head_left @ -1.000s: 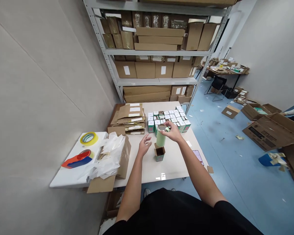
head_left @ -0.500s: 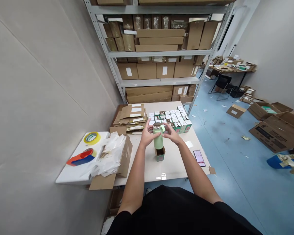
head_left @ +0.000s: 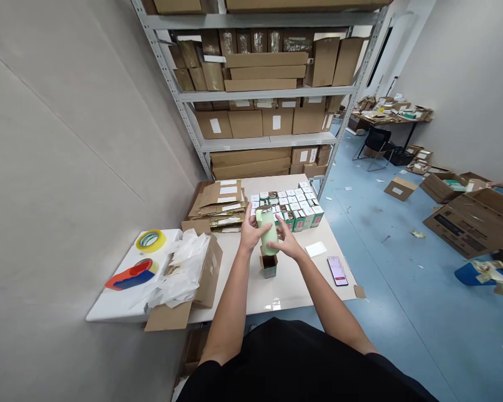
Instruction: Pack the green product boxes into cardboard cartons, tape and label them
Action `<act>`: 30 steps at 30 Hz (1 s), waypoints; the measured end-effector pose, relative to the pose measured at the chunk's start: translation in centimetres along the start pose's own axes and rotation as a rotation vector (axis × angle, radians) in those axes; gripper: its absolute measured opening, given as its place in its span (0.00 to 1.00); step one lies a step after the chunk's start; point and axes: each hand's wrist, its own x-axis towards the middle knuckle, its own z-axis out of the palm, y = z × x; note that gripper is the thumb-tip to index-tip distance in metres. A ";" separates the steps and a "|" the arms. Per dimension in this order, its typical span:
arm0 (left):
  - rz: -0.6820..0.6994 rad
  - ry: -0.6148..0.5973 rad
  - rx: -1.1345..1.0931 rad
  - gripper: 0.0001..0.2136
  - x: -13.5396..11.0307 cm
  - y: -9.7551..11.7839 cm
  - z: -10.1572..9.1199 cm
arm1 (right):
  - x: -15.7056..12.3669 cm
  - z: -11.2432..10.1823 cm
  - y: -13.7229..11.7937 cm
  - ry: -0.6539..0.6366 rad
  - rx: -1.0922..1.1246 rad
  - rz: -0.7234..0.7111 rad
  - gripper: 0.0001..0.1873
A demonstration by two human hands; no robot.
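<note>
I hold a pale green bottle [head_left: 267, 233] above the white table [head_left: 289, 285]. My left hand [head_left: 250, 230] grips its upper part from the left. My right hand [head_left: 284, 242] wraps its lower part from the right. The bottle leans a little to the left. Right under it stands a small open carton [head_left: 269, 266] with green sides. Behind it sit several rows of small green-and-white boxes [head_left: 293, 205].
A stack of flat cardboard mailers [head_left: 220, 201] lies at the back left. An open cardboard box with plastic bags [head_left: 184, 268], a yellow tape roll [head_left: 151, 240] and a red-blue tape dispenser [head_left: 128, 276] are on the left. A phone [head_left: 337, 271] and white card [head_left: 316, 249] lie right. Shelving [head_left: 260, 95] behind.
My left hand came up and took hold of the bottle. My right hand slid from the cap down to the lower body, and the bottle tilted.
</note>
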 end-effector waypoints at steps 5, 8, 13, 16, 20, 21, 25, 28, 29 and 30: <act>-0.040 -0.029 -0.061 0.61 0.0 0.0 0.2 | -0.3 0.2 -0.4 0.053 -0.031 -0.008 0.62; -0.042 0.025 -0.029 0.64 0.1 0.0 0.5 | -0.3 0.4 -0.4 0.133 -0.069 -0.016 0.66; -0.039 0.015 -0.057 0.63 0.3 -0.1 0.5 | -0.2 0.0 -0.1 0.027 0.032 0.004 0.65; -0.053 -0.009 -0.038 0.61 0.3 0.1 0.3 | -0.2 0.0 0.1 0.086 -0.003 0.038 0.67; -0.090 -0.004 0.005 0.64 0.4 0.3 0.1 | -0.4 0.2 0.2 0.116 -0.035 0.083 0.71; -0.102 0.001 -0.004 0.64 0.4 0.3 0.0 | -0.5 0.2 0.2 0.083 -0.019 0.086 0.70; -0.127 -0.005 -0.067 0.62 0.4 -0.1 -0.2 | -0.9 0.3 0.0 0.019 0.024 0.069 0.67; -0.117 -0.010 -0.047 0.60 0.4 0.1 -0.2 | -1.1 0.3 0.0 0.111 -0.053 0.061 0.69; -0.114 -0.013 -0.035 0.60 0.4 0.2 -0.2 | -1.2 0.3 0.1 0.115 -0.063 0.061 0.70; -0.113 -0.020 -0.027 0.60 0.4 0.3 -0.1 | -1.2 0.3 0.2 0.097 -0.051 0.062 0.71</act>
